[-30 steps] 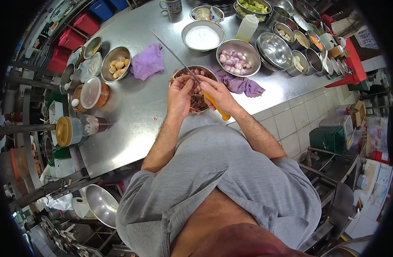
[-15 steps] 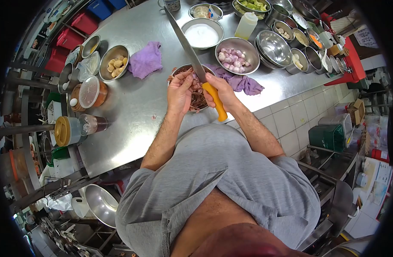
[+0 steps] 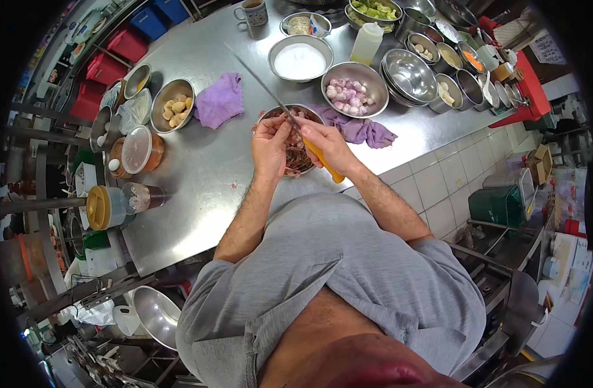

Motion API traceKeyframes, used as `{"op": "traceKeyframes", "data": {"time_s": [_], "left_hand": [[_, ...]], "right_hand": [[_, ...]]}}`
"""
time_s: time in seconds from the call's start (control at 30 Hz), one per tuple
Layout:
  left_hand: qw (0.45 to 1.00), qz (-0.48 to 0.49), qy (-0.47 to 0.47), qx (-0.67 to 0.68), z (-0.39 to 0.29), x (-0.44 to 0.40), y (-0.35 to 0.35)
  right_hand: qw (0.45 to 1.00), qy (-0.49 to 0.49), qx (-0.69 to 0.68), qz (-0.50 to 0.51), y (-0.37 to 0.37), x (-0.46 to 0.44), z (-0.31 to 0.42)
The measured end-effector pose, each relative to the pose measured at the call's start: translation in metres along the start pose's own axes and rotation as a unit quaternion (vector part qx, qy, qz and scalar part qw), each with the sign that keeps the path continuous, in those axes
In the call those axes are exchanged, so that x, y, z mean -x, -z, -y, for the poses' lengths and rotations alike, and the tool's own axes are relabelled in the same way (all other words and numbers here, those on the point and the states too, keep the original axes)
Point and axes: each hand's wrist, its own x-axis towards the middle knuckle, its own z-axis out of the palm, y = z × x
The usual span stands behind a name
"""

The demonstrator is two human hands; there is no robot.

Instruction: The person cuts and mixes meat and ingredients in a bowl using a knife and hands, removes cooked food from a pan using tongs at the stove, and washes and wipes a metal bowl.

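Observation:
My right hand (image 3: 332,145) is wrapped round the yellow handle of a long knife (image 3: 256,79), whose blade slants up and left over the table. The fingers of my left hand (image 3: 269,149) are pinched close to the base of the blade. They seem to hold a small shallot, mostly hidden by the fingers. Both hands are over a metal bowl (image 3: 314,111) with reddish-brown skins in it. Just beyond to the right, a wider steel bowl (image 3: 381,103) contains several purple-white shallots (image 3: 349,97).
Purple cloths (image 3: 219,101) lie on the steel table (image 3: 199,187). A bowl of white powder (image 3: 300,61), a squeeze bottle (image 3: 366,44) and stacked bowls (image 3: 409,74) stand behind. Leftward are a bowl of yellowish pieces (image 3: 173,111) and lidded tubs (image 3: 138,150).
The knife blade has turned, now showing more of its thin edge, and its tip is lower and further left. Both hands stay over the bowl. The view has shifted slightly.

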Motion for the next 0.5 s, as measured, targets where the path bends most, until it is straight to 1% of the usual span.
{"op": "traceKeyframes", "data": {"time_s": [0.1,0.13,0.17,0.2,0.23,0.27,0.3,0.33,0.37,0.4,0.47,0.5], "left_hand": [[1.0,-0.014,-0.001,-0.019,-0.002,0.001,-0.003],[1.0,0.008,0.008,-0.004,-0.002,-0.002,0.001],[0.999,0.031,0.017,0.01,-0.001,-0.004,0.005],[0.999,0.032,0.017,0.01,0.001,-0.004,0.007],[0.996,0.055,0.033,0.056,0.003,-0.005,0.01],[0.991,0.078,0.049,0.101,0.005,-0.006,0.012],[0.991,0.079,0.049,0.101,0.006,-0.007,0.011],[0.994,0.054,0.044,0.08,0.008,-0.005,0.009],[0.997,0.029,0.04,0.06,0.01,-0.003,0.008],[0.997,0.029,0.041,0.06,0.01,-0.001,0.002],[0.998,-0.006,-0.015,-0.055,0.007,0.003,-0.009],[0.998,-0.007,-0.014,-0.055,0.007,0.003,-0.009]], "right_hand": [[1.0,0.01,0.02,-0.003,0.002,-0.003,-0.006],[1.0,0.012,0.02,-0.002,0.002,-0.003,-0.005],[0.999,-0.008,-0.04,0.004,0.003,-0.003,-0.004],[0.994,-0.028,-0.101,0.01,0.004,-0.002,-0.004],[0.995,-0.027,-0.1,0.01,0.007,-0.002,-0.008],[0.984,-0.058,-0.167,0.017,0.01,-0.003,-0.016],[0.968,-0.09,-0.233,0.023,0.01,-0.004,-0.017],[0.968,-0.09,-0.234,0.022,0.01,-0.003,-0.018],[0.979,-0.074,-0.192,0.006,0.009,-0.002,-0.018],[0.987,-0.056,-0.147,-0.01,0.007,-0.002,-0.015],[0.989,-0.049,-0.14,-0.012,0.005,-0.002,-0.01],[0.99,-0.043,-0.132,-0.013,0.004,-0.001,-0.01]]}}
